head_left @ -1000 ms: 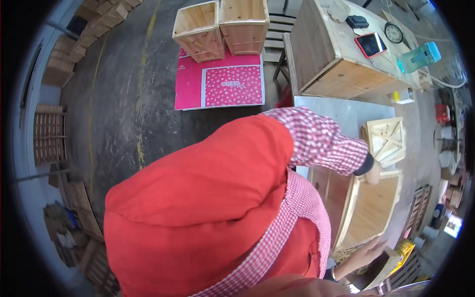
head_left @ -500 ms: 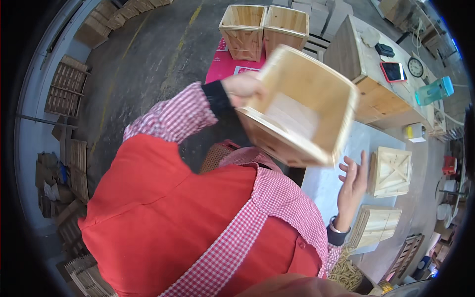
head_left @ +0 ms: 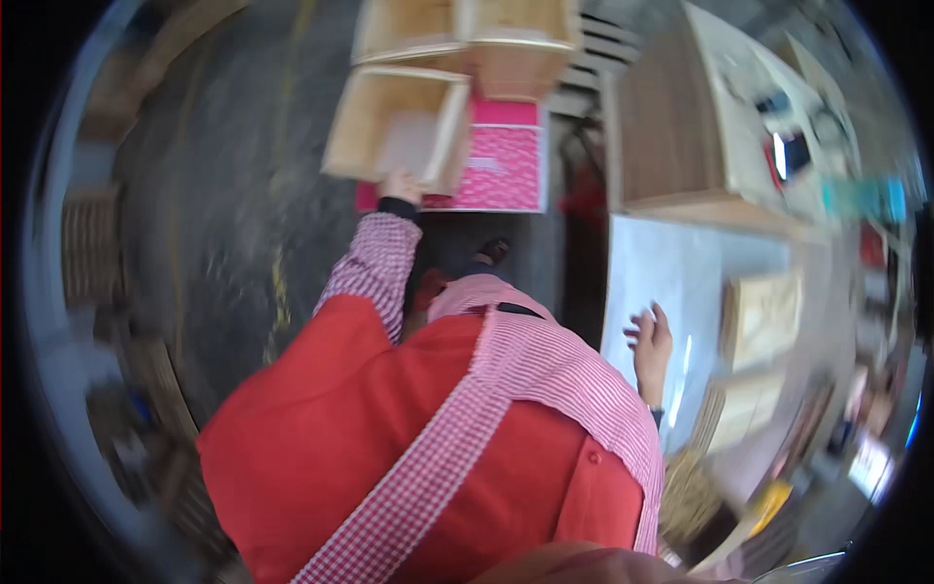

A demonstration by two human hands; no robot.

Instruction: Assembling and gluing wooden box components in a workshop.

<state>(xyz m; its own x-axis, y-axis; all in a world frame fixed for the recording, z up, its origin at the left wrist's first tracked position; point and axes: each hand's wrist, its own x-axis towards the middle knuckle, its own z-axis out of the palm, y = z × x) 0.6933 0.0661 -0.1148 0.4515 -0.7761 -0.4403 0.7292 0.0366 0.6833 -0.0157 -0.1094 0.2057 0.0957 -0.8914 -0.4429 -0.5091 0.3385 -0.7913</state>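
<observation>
My left hand is closed on the near rim of an open-topped wooden box. The box tilts a little over the left part of a pink printed surface; blur hides whether it fully rests there. Right behind it stand two similar wooden boxes, one at the left and one at the right. My right hand holds nothing, its fingers apart above a white-topped worktable.
Two stacks of wooden panels, a farther one and a nearer one, lie on the worktable's right side. A large wooden cabinet rises beyond it, bearing a teal bottle and a tablet-like device. Slatted wood leans far left.
My left hand has carried the wooden box away from in front of me, left and forward, to the pink surface. My right hand, once beside the box, is lower and apart from it.
</observation>
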